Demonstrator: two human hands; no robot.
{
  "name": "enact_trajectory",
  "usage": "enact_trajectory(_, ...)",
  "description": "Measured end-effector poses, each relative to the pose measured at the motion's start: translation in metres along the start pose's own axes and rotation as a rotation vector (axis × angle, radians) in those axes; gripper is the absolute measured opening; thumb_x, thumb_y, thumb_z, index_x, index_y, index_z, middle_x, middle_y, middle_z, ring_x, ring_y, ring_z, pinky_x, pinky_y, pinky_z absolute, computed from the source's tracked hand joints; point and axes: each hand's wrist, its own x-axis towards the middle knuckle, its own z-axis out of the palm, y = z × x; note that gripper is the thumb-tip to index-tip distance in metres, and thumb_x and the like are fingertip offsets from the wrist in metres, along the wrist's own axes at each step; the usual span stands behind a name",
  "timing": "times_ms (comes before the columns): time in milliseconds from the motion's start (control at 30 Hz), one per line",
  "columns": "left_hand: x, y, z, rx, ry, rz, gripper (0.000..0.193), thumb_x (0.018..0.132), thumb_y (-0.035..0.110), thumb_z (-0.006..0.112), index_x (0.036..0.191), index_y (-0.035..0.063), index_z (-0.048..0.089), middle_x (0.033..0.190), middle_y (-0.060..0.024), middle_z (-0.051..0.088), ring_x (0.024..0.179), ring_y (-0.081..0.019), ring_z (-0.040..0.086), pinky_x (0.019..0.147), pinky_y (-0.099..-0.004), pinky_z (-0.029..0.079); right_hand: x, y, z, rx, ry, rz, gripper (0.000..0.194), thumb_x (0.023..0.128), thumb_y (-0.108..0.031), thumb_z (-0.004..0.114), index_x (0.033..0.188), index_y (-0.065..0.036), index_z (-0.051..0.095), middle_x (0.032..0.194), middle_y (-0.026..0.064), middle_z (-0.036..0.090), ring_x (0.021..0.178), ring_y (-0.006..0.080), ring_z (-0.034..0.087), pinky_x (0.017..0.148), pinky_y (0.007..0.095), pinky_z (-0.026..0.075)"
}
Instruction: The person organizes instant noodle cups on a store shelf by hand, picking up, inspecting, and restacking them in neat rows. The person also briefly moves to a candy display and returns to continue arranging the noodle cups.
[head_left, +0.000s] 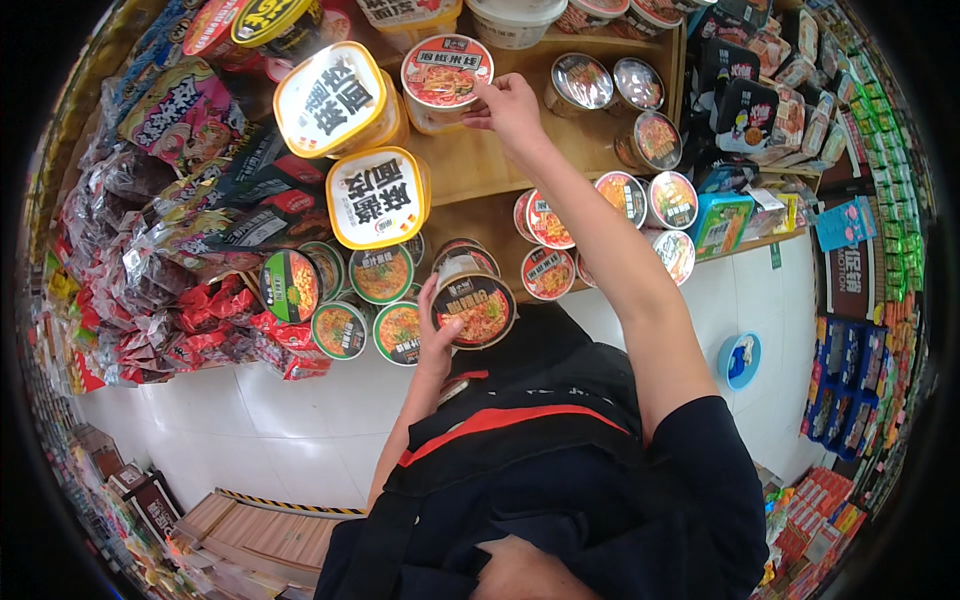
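My left hand (433, 330) grips a black-lidded instant noodle cup (480, 315) in front of my body, with the thumb over the lid's edge. Its lid faces up toward me. Just behind it are more dark-rimmed cups (461, 251), partly covered. My right hand (511, 112) reaches to the upper shelf, fingertips at the right rim of a red-lidded noodle tub (448, 71); whether they grip it is unclear. Left of that tub stand yellow-rimmed square noodle tubs (334, 101), and another such tub (376, 196) sits nearer me.
Green-rimmed cups (382, 271) and red-lidded cups (549, 274) line the lower wooden shelf. Clear-lidded cups (581, 81) stand on the upper shelf (480, 169). Bagged foods (180, 247) crowd the left. A blue basin (739, 361) rests on the tiled floor (300, 420).
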Motion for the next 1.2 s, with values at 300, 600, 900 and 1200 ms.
enact_trajectory(300, 0.002, -0.015, -0.022, -0.094, 0.028, -0.109, 0.084, 0.069, 0.024, 0.067, 0.140, 0.0049, 0.026, 0.128, -0.0142, 0.045, 0.118, -0.0251, 0.047, 0.101, -0.0377, 0.039, -0.220, 0.010, -0.123, -0.154, 0.002, 0.304, 0.026, 0.092, -0.017, 0.052, 0.110, -0.001, 0.041, 0.094, 0.0098, 0.059, 0.081, 0.0173, 0.063, 0.062, 0.0307, 0.055)
enact_trajectory(600, 0.005, -0.017, -0.024, -0.078, -0.032, -0.185, 0.084, 0.070, 0.021, 0.067, 0.140, 0.0073, 0.025, 0.128, -0.0137, 0.045, 0.118, -0.0254, 0.048, 0.101, -0.0382, 0.040, -0.279, 0.108, -0.168, -0.021, 0.236, 0.470, 0.022, 0.094, -0.013, 0.049, 0.110, -0.003, 0.039, 0.104, 0.0135, 0.057, 0.091, 0.0222, 0.064, 0.076, 0.0314, 0.055)
enact_trajectory(900, 0.008, -0.011, -0.022, -0.090, -0.052, -0.205, 0.083, 0.070, 0.022, 0.067, 0.140, 0.0057, 0.025, 0.129, -0.0149, 0.045, 0.119, -0.0267, 0.047, 0.102, -0.0388, 0.038, -0.266, 0.130, -0.175, 0.063, 0.290, 0.642, 0.034, 0.095, -0.022, 0.050, 0.114, 0.001, 0.033, 0.110, 0.0229, 0.055, 0.094, 0.0302, 0.064, 0.080, 0.0361, 0.054)
enact_trajectory(1200, 0.000, 0.002, -0.028, -0.282, 0.056, -0.196, 0.062, 0.077, 0.020, 0.060, 0.131, 0.0006, 0.038, 0.125, -0.0140, 0.053, 0.116, -0.0271, 0.052, 0.101, -0.0397, 0.040, -0.259, 0.094, -0.165, -0.289, -0.076, 0.764, 0.035, 0.089, -0.031, 0.059, 0.104, -0.001, 0.050, 0.100, 0.0149, 0.061, 0.086, 0.0210, 0.063, 0.075, 0.0325, 0.053)
